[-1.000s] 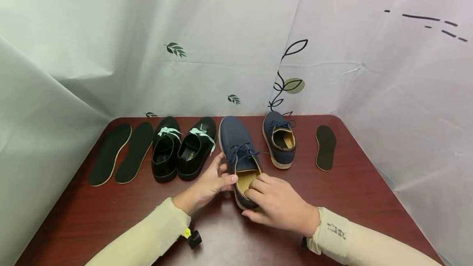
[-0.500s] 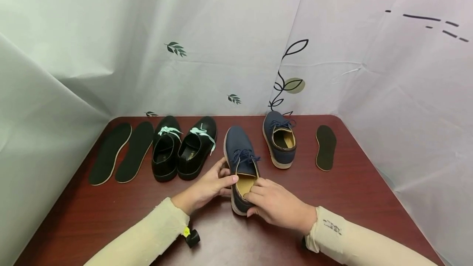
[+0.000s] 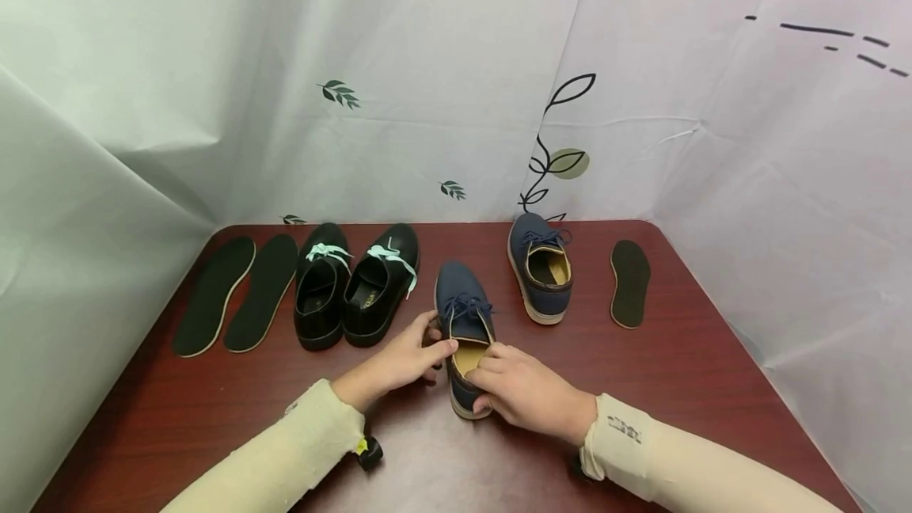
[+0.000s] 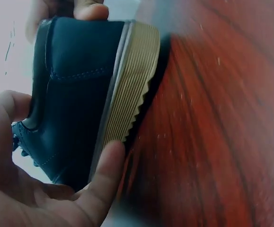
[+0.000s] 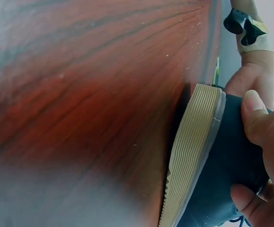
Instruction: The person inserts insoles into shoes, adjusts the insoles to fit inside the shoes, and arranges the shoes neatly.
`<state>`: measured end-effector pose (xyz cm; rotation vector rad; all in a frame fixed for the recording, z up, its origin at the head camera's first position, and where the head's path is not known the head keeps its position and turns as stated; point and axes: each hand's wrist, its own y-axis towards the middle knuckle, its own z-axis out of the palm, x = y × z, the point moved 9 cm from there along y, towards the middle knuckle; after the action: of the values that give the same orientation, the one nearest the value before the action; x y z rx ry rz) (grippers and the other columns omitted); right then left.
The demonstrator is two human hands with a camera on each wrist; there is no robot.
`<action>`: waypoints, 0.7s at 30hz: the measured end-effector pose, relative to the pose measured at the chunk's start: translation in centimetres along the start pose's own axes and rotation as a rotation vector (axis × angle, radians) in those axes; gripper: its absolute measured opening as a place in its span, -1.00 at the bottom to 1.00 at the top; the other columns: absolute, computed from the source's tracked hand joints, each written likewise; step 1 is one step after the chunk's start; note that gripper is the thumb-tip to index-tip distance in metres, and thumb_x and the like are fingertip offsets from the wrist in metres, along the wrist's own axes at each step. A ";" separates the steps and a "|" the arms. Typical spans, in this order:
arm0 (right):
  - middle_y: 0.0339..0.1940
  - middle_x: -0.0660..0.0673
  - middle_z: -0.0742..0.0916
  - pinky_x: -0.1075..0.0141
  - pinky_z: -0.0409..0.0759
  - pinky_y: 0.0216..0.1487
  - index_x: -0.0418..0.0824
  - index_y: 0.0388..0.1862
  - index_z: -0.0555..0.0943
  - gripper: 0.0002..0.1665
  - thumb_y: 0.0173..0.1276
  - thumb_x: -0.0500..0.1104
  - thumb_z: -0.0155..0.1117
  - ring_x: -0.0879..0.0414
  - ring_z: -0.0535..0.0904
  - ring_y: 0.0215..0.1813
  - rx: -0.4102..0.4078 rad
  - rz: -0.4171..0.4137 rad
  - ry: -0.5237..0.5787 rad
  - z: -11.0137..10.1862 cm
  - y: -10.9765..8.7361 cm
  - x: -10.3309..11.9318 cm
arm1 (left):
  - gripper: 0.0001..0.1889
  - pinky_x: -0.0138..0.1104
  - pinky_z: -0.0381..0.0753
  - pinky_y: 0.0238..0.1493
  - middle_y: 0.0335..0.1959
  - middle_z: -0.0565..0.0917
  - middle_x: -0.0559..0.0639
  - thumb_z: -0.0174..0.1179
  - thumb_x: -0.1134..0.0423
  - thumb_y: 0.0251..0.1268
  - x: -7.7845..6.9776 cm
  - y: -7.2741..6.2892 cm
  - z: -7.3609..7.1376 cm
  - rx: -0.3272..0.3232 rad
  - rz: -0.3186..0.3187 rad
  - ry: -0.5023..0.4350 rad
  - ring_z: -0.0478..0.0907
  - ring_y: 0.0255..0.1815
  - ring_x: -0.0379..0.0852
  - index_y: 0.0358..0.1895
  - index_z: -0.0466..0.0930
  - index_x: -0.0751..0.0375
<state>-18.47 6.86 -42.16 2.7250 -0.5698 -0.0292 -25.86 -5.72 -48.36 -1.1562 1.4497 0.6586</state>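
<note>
A navy lace-up shoe [image 3: 458, 290] with a tan lining points away from me at the middle of the table. My left hand [image 3: 399, 356] holds its left side, thumb at the collar; in the left wrist view a finger lies along the ribbed sole [image 4: 128, 90]. At the heel, my right hand [image 3: 526, 391] pinches the collar, its fingertips partly hidden inside the opening. The right wrist view shows that thumb on the back of the heel, with the sole [image 5: 190, 142] close over the table. The matching navy shoe [image 3: 536, 298] stands farther back on the right.
Two black shoes [image 3: 318, 323] [image 3: 378, 315] with mint laces stand left of the hands. Beyond them lie two dark insoles [image 3: 212, 299] [image 3: 262, 291]. A single dark insole [image 3: 630, 283] is at the right. A pale curtain [image 3: 427, 62] hangs behind the red-brown table [image 3: 684, 418].
The held shoe has come toward me and down to the table, its toe drawing away from the back edge. Both hands have kept their hold, the right one shifting slightly left.
</note>
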 end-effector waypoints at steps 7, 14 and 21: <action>-0.19 0.16 0.65 0.31 0.47 0.10 -0.03 -0.04 0.60 -0.71 0.38 0.06 0.34 0.20 0.51 -0.03 0.026 0.055 0.034 0.6 0.1 -0.2 | -0.16 -0.14 0.58 -0.02 0.24 0.45 0.22 0.32 0.10 0.28 -2.8 -0.2 -1.2 -0.198 0.200 0.368 0.56 0.08 0.02 0.52 0.08 0.26; -0.13 0.13 0.67 0.27 0.48 0.17 -0.03 -0.01 0.60 -0.69 0.35 0.04 0.38 0.17 0.53 0.03 0.029 0.092 0.072 0.7 0.1 -0.3 | -0.57 -0.09 0.55 0.12 0.30 0.41 0.17 0.38 0.17 0.22 -7.0 -0.8 0.0 -0.293 0.499 0.764 0.47 0.21 0.13 0.09 0.44 0.14; 0.13 0.07 0.68 0.18 0.40 0.35 -0.08 0.20 0.57 -0.53 0.35 0.00 0.37 0.11 0.54 0.23 0.068 0.097 0.077 0.8 0.3 -0.2 | -0.82 -0.12 0.56 0.12 0.34 0.49 -0.02 0.39 -0.02 0.20 -7.8 0.1 1.2 -0.221 0.449 1.053 0.44 0.27 0.11 -0.21 0.68 -0.11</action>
<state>-18.84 6.41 -42.87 2.7469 -0.6913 0.1205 -26.18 -2.37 -41.25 -1.4482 2.6298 0.5213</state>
